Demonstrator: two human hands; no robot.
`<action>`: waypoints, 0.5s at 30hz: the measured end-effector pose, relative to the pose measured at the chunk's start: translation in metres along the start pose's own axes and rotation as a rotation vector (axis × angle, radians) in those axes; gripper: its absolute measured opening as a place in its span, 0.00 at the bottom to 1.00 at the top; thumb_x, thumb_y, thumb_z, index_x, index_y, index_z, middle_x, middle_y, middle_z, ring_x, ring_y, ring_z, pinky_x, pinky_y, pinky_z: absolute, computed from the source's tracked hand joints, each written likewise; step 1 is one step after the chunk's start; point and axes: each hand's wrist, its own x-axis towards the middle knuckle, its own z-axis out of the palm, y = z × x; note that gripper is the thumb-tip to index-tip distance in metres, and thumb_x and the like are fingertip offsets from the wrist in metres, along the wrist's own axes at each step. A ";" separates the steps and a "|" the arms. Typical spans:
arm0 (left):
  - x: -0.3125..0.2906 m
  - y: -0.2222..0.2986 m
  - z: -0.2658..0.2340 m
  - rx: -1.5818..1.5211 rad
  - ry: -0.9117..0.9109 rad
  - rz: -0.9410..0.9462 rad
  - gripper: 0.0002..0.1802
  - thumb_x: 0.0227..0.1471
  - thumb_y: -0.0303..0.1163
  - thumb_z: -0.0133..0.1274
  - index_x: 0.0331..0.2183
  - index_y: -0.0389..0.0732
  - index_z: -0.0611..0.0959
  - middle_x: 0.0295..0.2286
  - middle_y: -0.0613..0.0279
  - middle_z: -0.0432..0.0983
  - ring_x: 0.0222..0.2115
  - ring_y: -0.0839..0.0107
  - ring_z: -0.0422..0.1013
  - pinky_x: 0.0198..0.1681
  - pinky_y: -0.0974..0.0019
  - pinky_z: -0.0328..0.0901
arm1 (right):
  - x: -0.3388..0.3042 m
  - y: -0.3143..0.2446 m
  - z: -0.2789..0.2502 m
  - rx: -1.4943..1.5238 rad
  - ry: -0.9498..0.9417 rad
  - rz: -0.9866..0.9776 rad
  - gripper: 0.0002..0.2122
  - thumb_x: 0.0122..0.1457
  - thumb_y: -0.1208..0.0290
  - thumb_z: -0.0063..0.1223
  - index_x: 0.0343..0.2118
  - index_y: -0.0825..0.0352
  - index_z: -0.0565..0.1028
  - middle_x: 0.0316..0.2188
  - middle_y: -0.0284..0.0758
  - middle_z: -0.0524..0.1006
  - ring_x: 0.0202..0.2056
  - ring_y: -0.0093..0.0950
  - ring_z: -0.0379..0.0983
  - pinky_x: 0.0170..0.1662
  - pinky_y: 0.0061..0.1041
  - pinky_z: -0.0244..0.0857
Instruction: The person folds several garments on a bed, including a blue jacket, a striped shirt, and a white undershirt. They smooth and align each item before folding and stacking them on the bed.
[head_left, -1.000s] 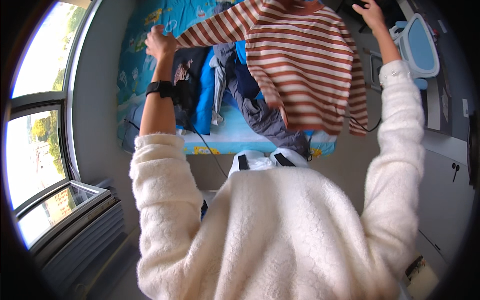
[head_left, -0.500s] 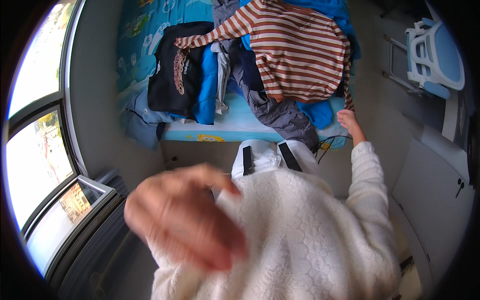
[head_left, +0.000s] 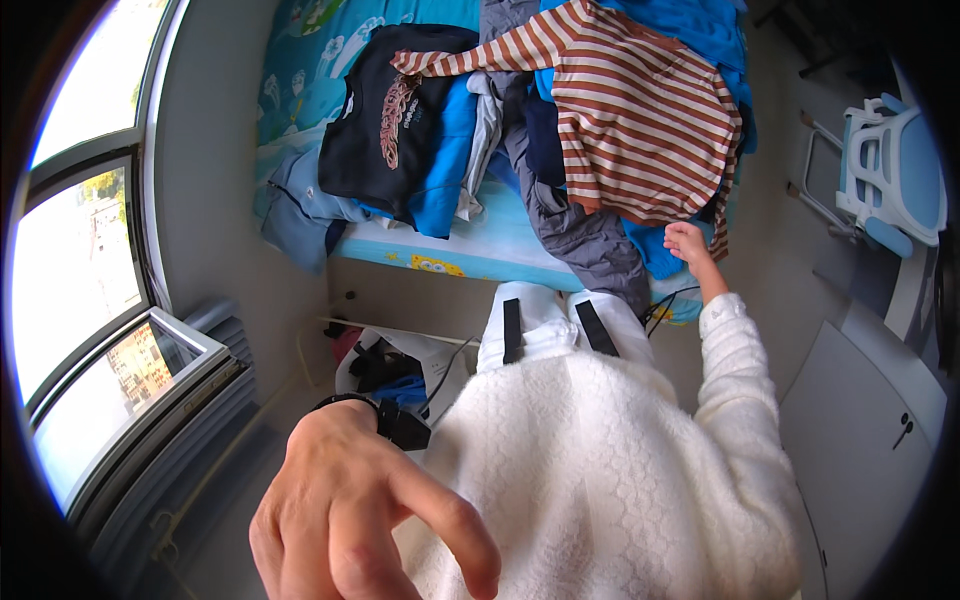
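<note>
My left hand (head_left: 365, 510), with a black watch on its wrist, is raised close in front of me, its thumb and fingers apart and nothing in it. The lower edge of the head view cuts off some fingertips. Farther off, my right hand (head_left: 686, 243) hovers by the hem and hanging sleeve of a brown-and-white striped long-sleeved shirt (head_left: 640, 120). Its fingers curve loosely, and I see no cloth between them. The shirt lies spread on a bed, one sleeve stretched left over a black top (head_left: 360, 120) with a brownish, chain-like decoration.
Blue garments, grey trousers (head_left: 575, 240) and a grey-blue garment (head_left: 305, 195) cover parts of the bed (head_left: 480, 245). Below its edge, left of my legs, stands a white bag (head_left: 440, 355). An open window (head_left: 130, 390) is at left, a pale blue chair (head_left: 900, 165) at right.
My left hand has moved down and toward me, uncovering the bag. My right hand stays by the shirt's hem. The whole view has shifted a little, so the bed sits farther right.
</note>
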 end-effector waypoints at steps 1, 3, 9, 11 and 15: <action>0.001 0.001 -0.004 -0.016 0.034 -0.012 0.09 0.51 0.26 0.50 0.30 0.49 0.84 0.40 0.79 0.73 0.39 0.80 0.69 0.37 0.61 0.65 | -0.002 0.000 0.003 0.013 0.001 -0.002 0.10 0.56 0.65 0.54 0.39 0.62 0.74 0.32 0.29 0.76 0.32 0.20 0.73 0.35 0.20 0.66; 0.001 0.004 -0.015 -0.054 0.094 -0.039 0.09 0.50 0.25 0.51 0.29 0.49 0.84 0.39 0.79 0.74 0.39 0.81 0.69 0.38 0.62 0.65 | -0.006 0.003 0.011 0.036 0.005 0.000 0.10 0.55 0.65 0.54 0.39 0.62 0.74 0.32 0.29 0.76 0.32 0.20 0.73 0.34 0.19 0.66; -0.056 -0.052 -0.161 0.288 0.192 0.008 0.06 0.52 0.27 0.51 0.29 0.34 0.79 0.30 0.56 0.76 0.29 0.67 0.73 0.35 0.64 0.68 | -0.025 0.018 0.037 0.130 0.071 0.036 0.10 0.55 0.66 0.54 0.38 0.63 0.73 0.31 0.29 0.76 0.31 0.20 0.73 0.34 0.19 0.66; -0.090 -0.097 -0.254 0.312 0.663 -0.441 0.10 0.53 0.28 0.53 0.36 0.33 0.78 0.34 0.59 0.76 0.38 0.71 0.70 0.42 0.69 0.65 | -0.037 0.026 0.049 0.173 0.070 0.043 0.10 0.55 0.67 0.54 0.39 0.64 0.73 0.31 0.29 0.76 0.32 0.20 0.73 0.35 0.18 0.65; -0.165 -0.194 -0.426 1.092 0.639 -0.913 0.21 0.38 0.29 0.62 0.39 0.35 0.78 0.36 0.57 0.76 0.36 0.64 0.73 0.41 0.65 0.66 | -0.069 0.046 0.076 0.285 0.151 0.037 0.09 0.55 0.68 0.53 0.37 0.64 0.74 0.30 0.28 0.76 0.30 0.19 0.73 0.31 0.16 0.64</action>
